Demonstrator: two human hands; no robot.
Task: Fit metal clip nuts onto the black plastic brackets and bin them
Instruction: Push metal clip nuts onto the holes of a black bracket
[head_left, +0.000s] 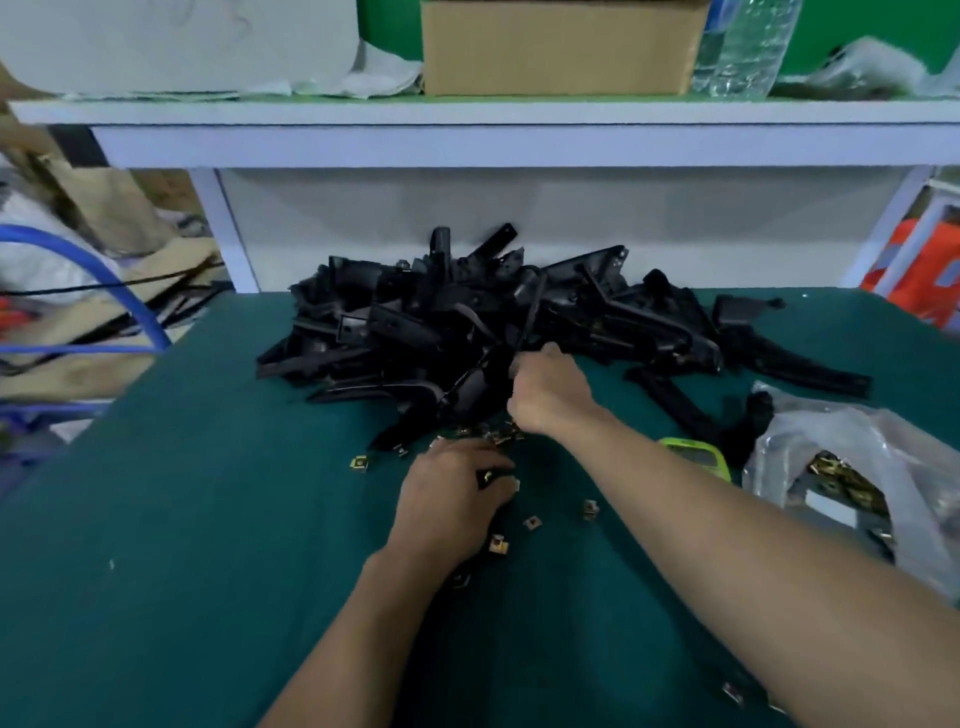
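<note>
matt black plastic brackets (467, 322), brassy metal clip nuts (359, 462)

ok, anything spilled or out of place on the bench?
Yes. Clip nuts lie scattered loose on the green mat around the left hand, with one stray nut near the front edge, away from their bag. The brackets sit in a tangled heap; no bin shows.

Two hands (452, 499), perhaps twelve clip nuts (358, 462).
</note>
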